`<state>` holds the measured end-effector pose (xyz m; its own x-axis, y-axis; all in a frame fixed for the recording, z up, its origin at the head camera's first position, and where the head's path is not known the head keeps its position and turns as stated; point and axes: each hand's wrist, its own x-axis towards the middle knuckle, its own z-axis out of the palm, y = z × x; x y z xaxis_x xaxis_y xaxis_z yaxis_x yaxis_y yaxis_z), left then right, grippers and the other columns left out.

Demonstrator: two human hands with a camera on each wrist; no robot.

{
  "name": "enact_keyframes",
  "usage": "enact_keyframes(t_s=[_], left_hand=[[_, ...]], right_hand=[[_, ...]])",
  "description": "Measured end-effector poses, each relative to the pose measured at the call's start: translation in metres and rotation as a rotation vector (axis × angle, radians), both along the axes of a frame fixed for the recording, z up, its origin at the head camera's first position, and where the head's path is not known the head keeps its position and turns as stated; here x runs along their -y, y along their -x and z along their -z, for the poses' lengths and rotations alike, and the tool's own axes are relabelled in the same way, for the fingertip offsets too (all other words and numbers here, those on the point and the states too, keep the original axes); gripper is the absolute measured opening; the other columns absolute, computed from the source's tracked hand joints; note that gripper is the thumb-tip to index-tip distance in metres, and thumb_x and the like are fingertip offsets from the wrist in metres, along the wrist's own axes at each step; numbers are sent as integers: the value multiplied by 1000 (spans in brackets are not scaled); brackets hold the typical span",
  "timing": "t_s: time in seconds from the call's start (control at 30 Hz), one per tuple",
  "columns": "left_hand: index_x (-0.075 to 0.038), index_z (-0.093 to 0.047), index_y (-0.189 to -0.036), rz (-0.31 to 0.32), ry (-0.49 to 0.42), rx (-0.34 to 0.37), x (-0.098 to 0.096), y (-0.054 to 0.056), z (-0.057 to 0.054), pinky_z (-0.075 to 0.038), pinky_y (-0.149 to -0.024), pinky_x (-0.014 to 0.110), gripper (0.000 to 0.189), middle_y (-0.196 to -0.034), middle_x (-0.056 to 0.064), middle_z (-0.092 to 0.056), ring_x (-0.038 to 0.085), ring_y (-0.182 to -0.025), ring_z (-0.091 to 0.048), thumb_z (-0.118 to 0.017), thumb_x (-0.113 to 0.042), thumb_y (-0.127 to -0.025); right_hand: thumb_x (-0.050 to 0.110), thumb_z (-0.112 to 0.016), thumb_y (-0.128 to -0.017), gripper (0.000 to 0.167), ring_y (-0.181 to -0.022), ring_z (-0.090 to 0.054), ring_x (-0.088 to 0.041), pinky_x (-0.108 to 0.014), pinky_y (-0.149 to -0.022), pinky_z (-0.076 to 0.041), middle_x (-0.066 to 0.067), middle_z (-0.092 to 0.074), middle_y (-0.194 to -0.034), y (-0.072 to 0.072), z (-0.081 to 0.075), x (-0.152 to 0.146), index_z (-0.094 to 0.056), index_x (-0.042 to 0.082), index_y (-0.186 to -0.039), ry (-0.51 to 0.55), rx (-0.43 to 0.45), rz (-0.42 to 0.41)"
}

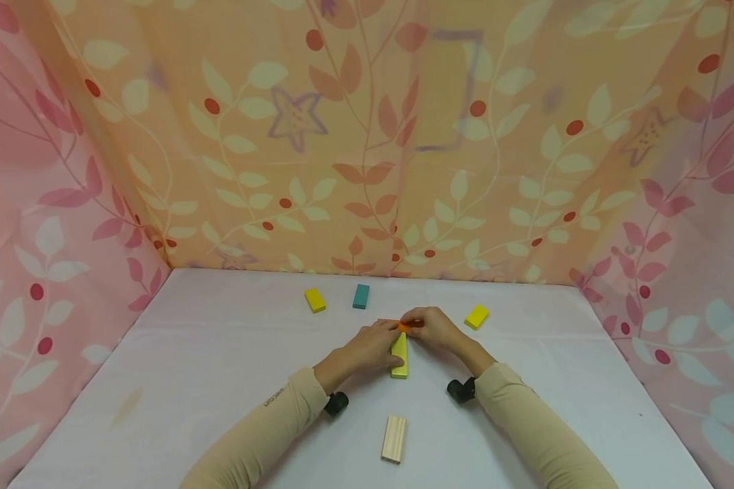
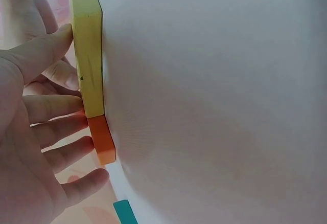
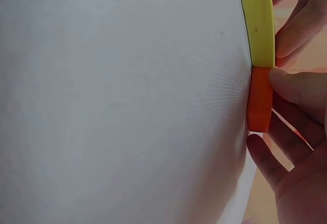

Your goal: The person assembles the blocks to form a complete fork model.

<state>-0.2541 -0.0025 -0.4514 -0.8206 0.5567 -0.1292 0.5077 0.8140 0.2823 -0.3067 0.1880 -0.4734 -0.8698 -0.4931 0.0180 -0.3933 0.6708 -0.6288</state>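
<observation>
A long yellow block [image 1: 402,348] lies on the white cloth, pointing away from me. An orange block [image 1: 402,327] sits against its far end, partly covered by fingers in the head view. My left hand [image 1: 367,348] lies over the left side of both blocks. Its thumb touches the yellow block and its fairly straight fingers rest along the yellow and orange ones, as the left wrist view shows. The right hand [image 1: 435,330] pinches the orange block [image 3: 259,101], thumb beside the joint and fingers partly hidden behind.
Farther back lie a yellow block [image 1: 315,300], a teal block [image 1: 361,297] and, to the right, another yellow block [image 1: 477,317]. Nearer me is a plain wooden block [image 1: 394,439]. Patterned curtains [image 1: 367,136] enclose the back and sides of the table.
</observation>
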Motion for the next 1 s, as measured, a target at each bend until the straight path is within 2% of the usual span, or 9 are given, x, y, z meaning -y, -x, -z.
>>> enact_keyframes(t_s=[0.23,0.4,0.6,0.83,1.0], left_hand=[[-9,-52,-141,4,-1,-14,1,0,2,-40,-109,47,66,-151,5,-45,21,-142,-37,-69,-45,-88],[-10,-54,-139,-2,4,-17,0,1,2,-37,-111,51,66,-150,4,-46,21,-141,-39,-70,-46,-87],[-13,-55,-138,-19,10,-14,-1,2,3,-36,-110,53,65,-149,2,-48,21,-139,-41,-71,-47,-85],[-14,-55,-138,-51,0,3,-3,5,5,-37,-111,49,66,-146,1,-51,21,-137,-43,-73,-46,-84],[-15,-58,-135,-68,7,-9,-5,6,7,-39,-108,48,65,-143,0,-54,21,-134,-47,-75,-46,-82]], right_hand=[[5,-68,-88,23,-107,-64,-27,-43,-96,-52,-10,-71,-114,-2,-1,0,-71,4,-112,9,1,11],[5,-68,-89,24,-108,-64,-27,-44,-97,-52,-10,-71,-115,-4,-2,1,-71,4,-112,10,9,21],[7,-69,-88,26,-109,-64,-29,-46,-96,-52,-12,-70,-116,-11,-5,0,-70,3,-114,11,-40,31],[9,-68,-89,26,-117,-61,-35,-51,-96,-51,-15,-66,-123,-28,-14,-4,-70,2,-114,14,-104,62],[7,-68,-89,26,-113,-62,-36,-52,-94,-52,-16,-67,-119,-43,-22,-11,-70,0,-113,32,-167,47]])
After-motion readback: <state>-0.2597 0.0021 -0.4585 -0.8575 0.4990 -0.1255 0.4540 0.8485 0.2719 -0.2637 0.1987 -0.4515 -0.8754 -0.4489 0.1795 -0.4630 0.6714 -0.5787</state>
